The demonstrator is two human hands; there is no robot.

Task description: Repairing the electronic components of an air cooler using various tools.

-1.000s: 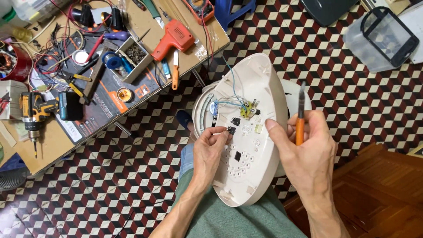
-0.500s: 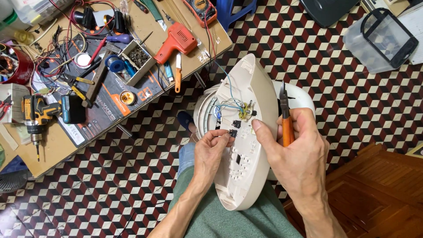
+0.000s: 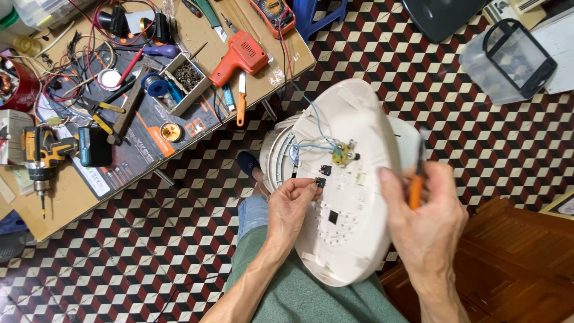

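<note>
Head view: The left hand point(image 3: 293, 206) pinches a small black component point(image 3: 320, 182) between thumb and fingertips, against the inner face of the white oval housing point(image 3: 353, 239). The housing rests tilted on the person's lap, between both hands. The right hand point(image 3: 427, 224) grips the housing's right edge, thumb on its inner face, fingers curled around an orange-handled screwdriver point(image 3: 415, 188), which appears blurred. Blue wires point(image 3: 317, 143) run above the left hand. The cluttered workbench point(image 3: 287, 60) stands well apart, up-left of the left hand.
</note>
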